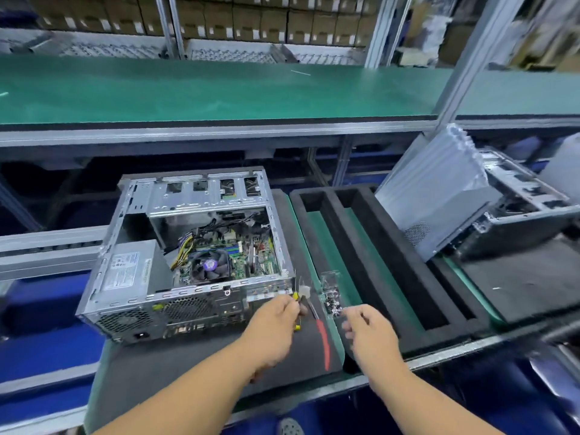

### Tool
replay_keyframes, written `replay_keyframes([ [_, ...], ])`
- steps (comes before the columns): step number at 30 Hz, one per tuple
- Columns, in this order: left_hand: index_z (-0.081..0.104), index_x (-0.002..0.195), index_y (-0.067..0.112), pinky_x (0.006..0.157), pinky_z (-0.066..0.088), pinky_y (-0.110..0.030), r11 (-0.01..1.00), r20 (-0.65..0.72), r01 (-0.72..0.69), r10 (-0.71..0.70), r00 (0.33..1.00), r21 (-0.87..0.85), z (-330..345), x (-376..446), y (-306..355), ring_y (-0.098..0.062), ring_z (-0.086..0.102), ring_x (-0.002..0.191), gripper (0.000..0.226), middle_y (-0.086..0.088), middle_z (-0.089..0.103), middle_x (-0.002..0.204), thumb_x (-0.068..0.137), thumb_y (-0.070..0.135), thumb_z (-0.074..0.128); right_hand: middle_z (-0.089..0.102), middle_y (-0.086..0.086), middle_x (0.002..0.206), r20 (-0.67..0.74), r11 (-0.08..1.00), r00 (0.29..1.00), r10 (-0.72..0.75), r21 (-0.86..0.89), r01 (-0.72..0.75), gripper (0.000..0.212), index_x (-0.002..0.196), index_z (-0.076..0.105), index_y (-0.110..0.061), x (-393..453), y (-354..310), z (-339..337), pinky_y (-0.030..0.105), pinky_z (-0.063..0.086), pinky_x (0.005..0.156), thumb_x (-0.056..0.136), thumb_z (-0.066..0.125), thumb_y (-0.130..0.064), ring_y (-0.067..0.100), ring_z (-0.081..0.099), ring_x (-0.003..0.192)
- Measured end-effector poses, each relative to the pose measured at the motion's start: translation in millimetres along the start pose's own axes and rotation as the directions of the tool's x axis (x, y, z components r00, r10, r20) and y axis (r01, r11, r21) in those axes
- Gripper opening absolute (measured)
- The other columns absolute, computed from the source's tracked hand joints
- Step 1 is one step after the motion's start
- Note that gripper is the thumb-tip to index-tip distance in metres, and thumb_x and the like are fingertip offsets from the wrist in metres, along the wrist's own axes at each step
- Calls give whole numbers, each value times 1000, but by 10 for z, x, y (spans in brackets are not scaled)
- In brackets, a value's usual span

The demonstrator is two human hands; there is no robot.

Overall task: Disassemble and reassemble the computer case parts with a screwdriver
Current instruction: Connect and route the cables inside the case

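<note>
The open grey metal computer case [191,252] lies on a dark foam mat [175,365], its side panel off. At its rear corner the left hand [273,328] pinches a yellow-and-black screwdriver [296,309]; the right hand [370,334] hangs loosely curled beside a clear screw bag [331,296], with a red-handled screwdriver [323,340] between them.

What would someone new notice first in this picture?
The open computer case, lying at centre-left with its power supply and fan exposed. In front of it the left hand grips a yellow-and-black screwdriver, while the right hand reaches toward a clear box of screws. A red screwdriver lies between the hands.
</note>
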State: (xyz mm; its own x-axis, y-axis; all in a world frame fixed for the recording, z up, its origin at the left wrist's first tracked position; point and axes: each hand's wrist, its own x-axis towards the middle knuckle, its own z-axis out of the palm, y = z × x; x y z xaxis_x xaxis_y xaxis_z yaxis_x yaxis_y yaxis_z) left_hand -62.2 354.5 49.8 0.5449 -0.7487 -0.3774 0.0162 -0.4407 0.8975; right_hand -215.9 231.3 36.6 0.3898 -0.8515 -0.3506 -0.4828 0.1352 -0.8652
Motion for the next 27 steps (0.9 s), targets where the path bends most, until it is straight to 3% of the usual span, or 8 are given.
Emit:
replay_keyframes([
  [3,60,97,17,58,30,-31,998,-38,67,-67,997,-19,121,-80,-117,-17,39,57,27,0,47,69,109,21,36,70,8,79,190,972,975,119,180,-154,30,105,72,-18,-343,-35,219,34,49,56,106,47,-34,20,62,66],
  [6,62,100,17,58,40,-25,983,-36,126,-132,991,-136,313,-139,-32,-14,51,61,27,1,58,76,107,19,36,75,8,91,284,963,944,166,160,-218,33,111,70,-25,-459,-27,349,32,53,57,108,42,-42,20,66,72],
  [10,69,83,19,43,30,-23,901,109,140,-104,989,-411,406,-261,280,-19,42,43,35,-4,59,60,98,7,39,70,7,86,176,983,975,136,99,-155,29,108,62,-23,-484,-191,408,28,47,49,108,40,-41,17,60,60],
  [12,72,93,14,46,27,-23,879,127,128,-77,989,-459,423,-275,467,-19,43,47,31,-6,61,63,94,10,41,71,8,83,139,969,981,134,186,-159,26,108,65,-25,-433,-305,368,27,45,46,107,41,-38,15,59,56],
  [15,75,112,32,50,31,-22,878,112,95,-47,993,-470,466,-239,722,-20,51,54,35,-3,71,84,92,23,48,78,5,89,158,914,979,129,363,-179,29,107,70,-32,-290,-497,270,28,48,49,109,41,-32,17,69,61],
  [18,62,135,37,47,39,-18,874,38,26,-9,999,-486,518,-91,943,-9,53,52,48,5,74,110,97,10,48,79,0,82,154,880,985,77,453,-140,30,110,68,-27,-21,-720,152,22,43,41,111,38,-27,10,68,52],
  [23,40,155,28,54,41,-6,976,-158,-82,51,986,-200,385,192,1008,8,56,64,66,16,61,122,97,-2,43,78,10,96,127,945,990,-66,326,21,24,121,60,-30,769,-1134,4,25,43,45,113,37,-29,20,64,60],
  [27,59,130,18,75,46,-7,946,-244,-107,30,969,-307,334,331,1031,8,64,89,51,8,65,117,97,-14,37,77,6,91,187,993,980,-75,105,56,24,125,56,-38,1483,-1327,54,23,43,43,112,38,-29,17,63,55],
])
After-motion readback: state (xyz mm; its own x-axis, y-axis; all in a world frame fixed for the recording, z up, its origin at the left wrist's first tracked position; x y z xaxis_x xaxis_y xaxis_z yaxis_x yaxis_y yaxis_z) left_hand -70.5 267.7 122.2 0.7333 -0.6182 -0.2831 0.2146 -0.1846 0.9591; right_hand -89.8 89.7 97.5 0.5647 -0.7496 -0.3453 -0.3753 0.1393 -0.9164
